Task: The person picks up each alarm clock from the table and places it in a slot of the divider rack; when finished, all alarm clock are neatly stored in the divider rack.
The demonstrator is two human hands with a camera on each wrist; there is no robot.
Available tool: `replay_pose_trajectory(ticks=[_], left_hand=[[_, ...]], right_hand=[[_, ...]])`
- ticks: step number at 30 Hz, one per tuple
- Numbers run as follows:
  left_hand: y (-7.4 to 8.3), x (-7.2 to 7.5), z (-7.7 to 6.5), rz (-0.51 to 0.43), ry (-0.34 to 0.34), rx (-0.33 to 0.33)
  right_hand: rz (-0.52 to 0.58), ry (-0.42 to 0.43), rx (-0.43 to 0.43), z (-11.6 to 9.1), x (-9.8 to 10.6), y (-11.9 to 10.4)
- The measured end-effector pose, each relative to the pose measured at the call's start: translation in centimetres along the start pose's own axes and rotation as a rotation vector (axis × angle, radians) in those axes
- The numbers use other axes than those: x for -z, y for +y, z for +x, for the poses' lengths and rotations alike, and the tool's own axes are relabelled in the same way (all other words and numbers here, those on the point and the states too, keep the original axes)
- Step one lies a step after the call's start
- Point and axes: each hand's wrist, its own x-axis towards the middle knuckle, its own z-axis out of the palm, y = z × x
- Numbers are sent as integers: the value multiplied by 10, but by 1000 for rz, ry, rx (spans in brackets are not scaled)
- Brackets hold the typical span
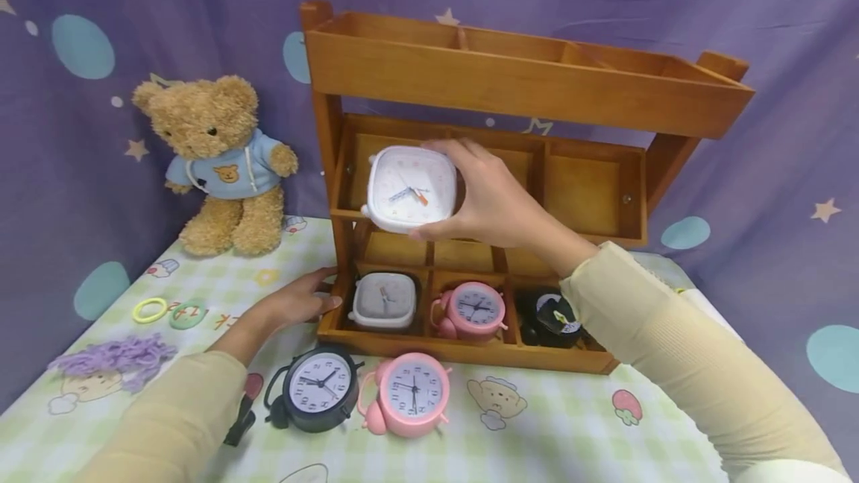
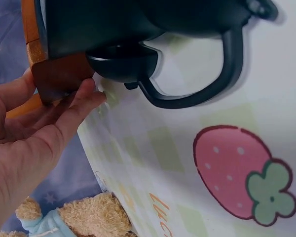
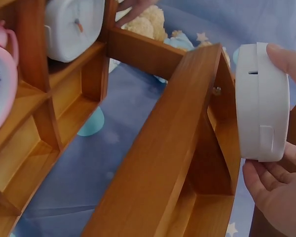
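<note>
My right hand (image 1: 493, 196) grips a white square alarm clock (image 1: 411, 188) between thumb and fingers, in front of the shelf's middle tier. The right wrist view shows this white clock (image 3: 261, 101) from its side, apart from the wood. At lower left, my left hand (image 1: 298, 300) holds the bottom left end of the wooden shelf (image 1: 523, 92), thumb and fingers on either side of the wood (image 2: 61, 76). The bottom tier holds another white clock (image 1: 384, 302), a pink clock (image 1: 475, 310) and a black round thing (image 1: 555, 317), partly hidden by my right sleeve.
A black alarm clock (image 1: 321, 390) and a pink one (image 1: 412, 395) stand on the tablecloth before the shelf. A teddy bear (image 1: 228, 170) sits at back left. Two rings, yellow (image 1: 150, 310) and green (image 1: 188, 314), lie left, with a purple fluffy thing (image 1: 121, 360) nearer.
</note>
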Motion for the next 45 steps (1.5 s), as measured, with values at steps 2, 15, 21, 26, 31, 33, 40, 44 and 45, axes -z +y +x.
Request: replay_pose_trajectory(ticks=[2, 15, 21, 26, 31, 33, 40, 44, 45], left_hand=[[1, 0, 1, 4, 0, 2], [6, 1, -1, -13, -9, 25], [3, 1, 0, -22, -11, 31], [3, 1, 1, -28, -12, 48], [3, -1, 2, -29, -12, 60], [3, -1, 2, -22, -13, 60], [5, -1, 1, -17, -13, 60], [4, 0, 1, -1, -10, 65], [4, 0, 1, 2, -8, 66]], right_hand=[[7, 11, -12, 8, -2, 2], [-29, -41, -147, 44, -19, 5], [-110, -94, -177, 51, -24, 4], [-145, -115, -196, 54, -26, 5], [-189, -148, -199, 54, -27, 4], [-203, -162, -199, 54, -26, 4], [-242, -227, -197, 53, -25, 2], [-237, -247, -185, 52, -25, 2], [-228, -246, -182, 51, -25, 3]])
